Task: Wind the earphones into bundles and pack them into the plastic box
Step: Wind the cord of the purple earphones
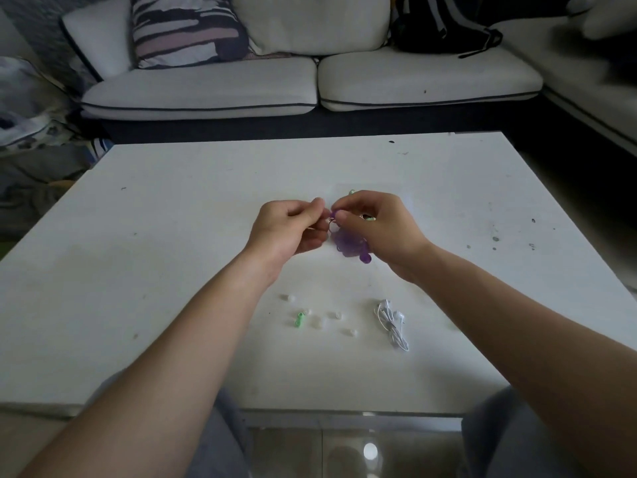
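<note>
Above the middle of the white table (172, 236), my left hand (289, 229) and my right hand (375, 225) meet, fingertips almost touching. Between them hangs a purple earphone bundle (346, 243); my right hand grips its top and my left hand pinches its thin cable. A wound white earphone bundle (393, 322) lies on the table near me. A green piece (299, 319) and several small whitish ear tips (317, 320) lie to its left. Green bits (351, 192) peek out behind my right hand. I cannot make out a plastic box.
A white sofa (310, 91) with a striped cushion (186, 29) and a black backpack (444, 25) stands behind the table. My knees in grey trousers (510, 443) are below the table's near edge. A cluttered heap (31, 108) lies at the far left.
</note>
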The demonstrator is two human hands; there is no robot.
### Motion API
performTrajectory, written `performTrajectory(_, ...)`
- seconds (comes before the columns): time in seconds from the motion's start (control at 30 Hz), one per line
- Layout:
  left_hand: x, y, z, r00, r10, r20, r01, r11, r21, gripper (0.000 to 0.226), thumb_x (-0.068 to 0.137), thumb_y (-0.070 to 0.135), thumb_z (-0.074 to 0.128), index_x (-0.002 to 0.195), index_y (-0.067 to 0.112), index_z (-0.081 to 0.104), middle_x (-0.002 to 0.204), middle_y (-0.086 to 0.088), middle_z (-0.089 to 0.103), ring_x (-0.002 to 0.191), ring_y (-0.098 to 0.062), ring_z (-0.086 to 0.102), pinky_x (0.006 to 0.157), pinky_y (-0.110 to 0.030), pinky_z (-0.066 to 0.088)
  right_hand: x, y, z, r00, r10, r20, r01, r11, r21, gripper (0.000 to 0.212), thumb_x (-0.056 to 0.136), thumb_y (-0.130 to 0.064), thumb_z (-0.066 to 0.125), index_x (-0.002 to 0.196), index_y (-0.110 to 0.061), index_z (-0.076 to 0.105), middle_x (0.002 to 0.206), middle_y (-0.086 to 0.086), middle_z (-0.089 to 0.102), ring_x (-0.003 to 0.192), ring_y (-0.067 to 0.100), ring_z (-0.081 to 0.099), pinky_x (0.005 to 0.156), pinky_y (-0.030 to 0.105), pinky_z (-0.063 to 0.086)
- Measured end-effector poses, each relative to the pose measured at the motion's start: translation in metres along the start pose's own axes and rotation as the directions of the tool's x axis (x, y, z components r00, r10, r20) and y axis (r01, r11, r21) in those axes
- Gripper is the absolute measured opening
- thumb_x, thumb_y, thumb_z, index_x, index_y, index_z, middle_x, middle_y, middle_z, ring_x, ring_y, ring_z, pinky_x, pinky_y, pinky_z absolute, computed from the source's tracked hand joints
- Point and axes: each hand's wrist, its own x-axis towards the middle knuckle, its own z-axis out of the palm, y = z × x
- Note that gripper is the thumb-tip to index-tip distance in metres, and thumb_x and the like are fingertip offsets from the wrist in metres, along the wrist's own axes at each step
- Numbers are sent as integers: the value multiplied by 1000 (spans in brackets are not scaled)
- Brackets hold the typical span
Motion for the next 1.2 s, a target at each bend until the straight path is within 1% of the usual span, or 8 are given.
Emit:
performTrajectory(0.07, 7, -14, -16, 1000, 27, -5, -24, 946, 322, 13, 92, 21, 67, 87, 12, 73, 72, -4, 68, 58, -14, 62, 55, -23, 52, 2, 4, -1, 998, 64, -2, -64, 997, 34, 6, 95, -8, 64, 96, -6, 70, 100, 18, 65, 74, 35, 69, 62, 46, 61)
performTrajectory(0.2, 13, -50, -42, 971, -205, 125, 7, 544, 839, 10, 80, 15, 76, 86, 22, 70, 79, 3, 66, 51, -2, 53, 51, -16, 41, 5, 8, -8, 989, 149, -4, -148, 985, 90, 8, 97, -8, 61, 95, -10, 68, 86, 9, 68, 75, 29, 67, 68, 49, 59)
performTrajectory(0.33, 11, -68, -43, 963, -215, 162, -41, 478, 878, 11, 78, 17, 77, 87, 20, 71, 82, 8, 64, 75, -11, 62, 72, -26, 53, 7, 7, -14, 986, 168, -22, -165, 980, 109, 11, 98, -10, 59, 104, -7, 67, 81, 3, 72, 70, 18, 66, 45, 23, 42)
performTrajectory(0.63, 10, -80, -36, 981, -122, 153, -83, 451, 889, 9, 79, 11, 66, 77, 19, 70, 80, 9, 68, 81, -14, 66, 65, -24, 51, 10, 8, -22, 985, 163, 53, -171, 956, 238, 11, 98, -12, 59, 100, -10, 69, 82, 6, 70, 74, 23, 61, 55, 28, 36)
performTrajectory(0.8, 6, -38, -29, 983, 174, 52, -160, 696, 700, 12, 82, 12, 71, 80, 23, 72, 76, 9, 69, 69, -6, 64, 68, -19, 49, 10, 8, -22, 984, 173, 49, -180, 947, 265, 10, 96, -6, 61, 103, -7, 69, 84, 8, 72, 73, 22, 63, 78, 41, 40)
performTrajectory(0.93, -13, -6, -17, 996, 92, -11, -92, 994, 52, 12, 82, 0, 74, 85, 12, 74, 77, -2, 72, 74, -17, 70, 75, -24, 58, 9, 4, -21, 988, 142, 63, -154, 951, 269, 9, 96, 0, 59, 97, -3, 67, 85, 13, 73, 72, 22, 65, 71, 32, 52)
performTrajectory(1.07, -19, 5, -7, 1000, -22, 14, 25, 943, -331, 15, 82, -10, 68, 90, 3, 71, 80, -8, 72, 81, -19, 73, 74, -18, 55, 7, 4, -17, 990, 111, 84, -127, 968, 216, 11, 93, -6, 64, 91, -12, 73, 95, 17, 75, 78, 26, 67, 81, 46, 38)
performTrajectory(1.2, -17, 9, -3, 999, -40, 32, 50, 915, -400, 17, 84, -12, 64, 94, 1, 70, 84, -9, 74, 83, -18, 74, 76, -18, 56, 3, 0, -15, 994, 67, 87, -81, 981, 175, 7, 93, -9, 67, 91, -12, 73, 86, 16, 70, 70, 24, 63, 60, 33, 43)
